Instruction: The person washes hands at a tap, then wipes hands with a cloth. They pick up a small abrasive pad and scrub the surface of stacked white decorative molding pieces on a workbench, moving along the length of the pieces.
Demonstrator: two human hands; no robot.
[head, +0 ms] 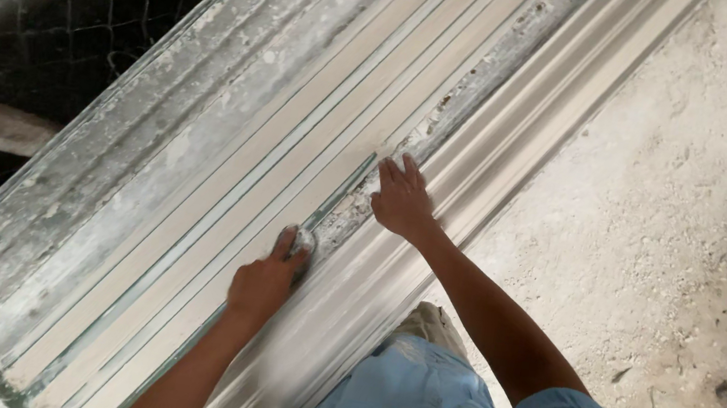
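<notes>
The left hand [264, 280] grips a small grey pad [302, 243] pressed on a long white moulding [225, 186]. The right hand [401, 202] lies flat on it, just ahead. Dusty floor [660, 224] lies alongside, netting [79, 17] beyond.

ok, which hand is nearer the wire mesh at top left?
Left. The left hand grips a small grey pad on the long moulding, closer to the wire mesh; the right hand lies farther right.

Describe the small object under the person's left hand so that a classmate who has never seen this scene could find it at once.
Start at the long, dusty white moulding that runs slantwise across the picture, ribbed with narrow strips. Halfway along, the left hand presses a small pale grey pad against one groove. It is the only rounded lump there; the right hand further up lies flat and seemingly bare.
</notes>
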